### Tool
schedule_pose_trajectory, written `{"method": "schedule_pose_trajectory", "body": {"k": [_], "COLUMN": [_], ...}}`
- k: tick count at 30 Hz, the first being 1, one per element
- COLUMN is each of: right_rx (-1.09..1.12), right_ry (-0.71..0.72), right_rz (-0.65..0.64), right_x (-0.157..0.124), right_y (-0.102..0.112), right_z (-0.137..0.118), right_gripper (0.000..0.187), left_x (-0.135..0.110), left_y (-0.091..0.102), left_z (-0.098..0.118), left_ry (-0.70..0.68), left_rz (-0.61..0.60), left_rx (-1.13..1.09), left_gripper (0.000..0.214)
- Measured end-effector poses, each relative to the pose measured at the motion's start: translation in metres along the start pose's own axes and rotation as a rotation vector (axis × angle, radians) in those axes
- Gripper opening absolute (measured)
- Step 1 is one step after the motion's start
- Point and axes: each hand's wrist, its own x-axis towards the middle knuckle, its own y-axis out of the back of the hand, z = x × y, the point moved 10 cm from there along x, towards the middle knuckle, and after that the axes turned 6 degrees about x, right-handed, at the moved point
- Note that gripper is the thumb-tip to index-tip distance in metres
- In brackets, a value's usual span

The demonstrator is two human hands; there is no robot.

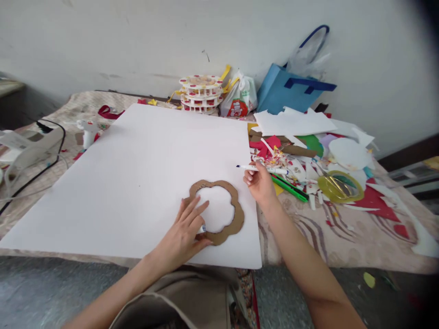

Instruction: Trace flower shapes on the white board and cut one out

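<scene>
A scalloped ring of brown cardboard (238,219) lies flat on a large white sheet (133,155), close to its lower right corner. My left hand (187,228) rests over the ring's left side, fingers stretched out and apart. Beside its thumb shows a small white and blue piece (203,227), mostly hidden by the hand. My right hand (259,183) is closed round a white marker (252,168), above the sheet's right edge. The marker's dark tip points left, apart from the ring.
To the right lie paper scraps (295,123), a green cutter (291,188) and a yellow tape roll (339,186). At the back stand a tiered white stand (201,93), a plastic bag (240,98) and a blue bag (279,89). A glue gun (88,132) and cables are at left.
</scene>
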Motion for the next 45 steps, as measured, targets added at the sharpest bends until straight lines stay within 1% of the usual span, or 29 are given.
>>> {"method": "schedule_pose_trajectory", "body": {"k": [4, 7, 15, 22, 29, 36, 40, 45], "right_rx": [-0.007, -0.001, 0.009, 0.016, 0.008, 0.003, 0.031, 0.041], "right_ry": [-0.004, -0.002, -0.022, -0.013, -0.014, -0.033, -0.025, -0.01], "right_rz": [0.014, 0.016, 0.025, 0.039, 0.044, 0.061, 0.047, 0.061], "right_x": [0.003, 0.004, 0.004, 0.004, 0.004, 0.004, 0.004, 0.004], "right_y": [0.005, 0.007, 0.006, 0.009, 0.009, 0.01, 0.009, 0.01], "right_z": [0.001, 0.0, -0.001, -0.001, -0.002, 0.0, -0.001, -0.002], "right_gripper": [0.028, 0.029, 0.028, 0.026, 0.026, 0.025, 0.024, 0.024], "left_x": [-0.002, -0.001, 0.005, 0.007, 0.007, -0.001, -0.004, -0.005], "left_y": [-0.008, -0.015, -0.025, -0.026, -0.029, -0.031, -0.03, -0.032], "left_z": [-0.017, -0.022, -0.011, -0.006, -0.001, 0.008, 0.01, 0.011], "left_ry": [0.145, 0.178, 0.131, 0.089, 0.132, 0.165, 0.185, 0.199], "left_rz": [-0.052, -0.092, -0.102, -0.12, -0.135, -0.141, -0.144, -0.164], "left_rx": [0.085, 0.072, 0.053, 0.036, 0.027, 0.036, 0.025, 0.05], "left_gripper": [0.036, 0.043, 0.047, 0.05, 0.052, 0.052, 0.052, 0.053]}}
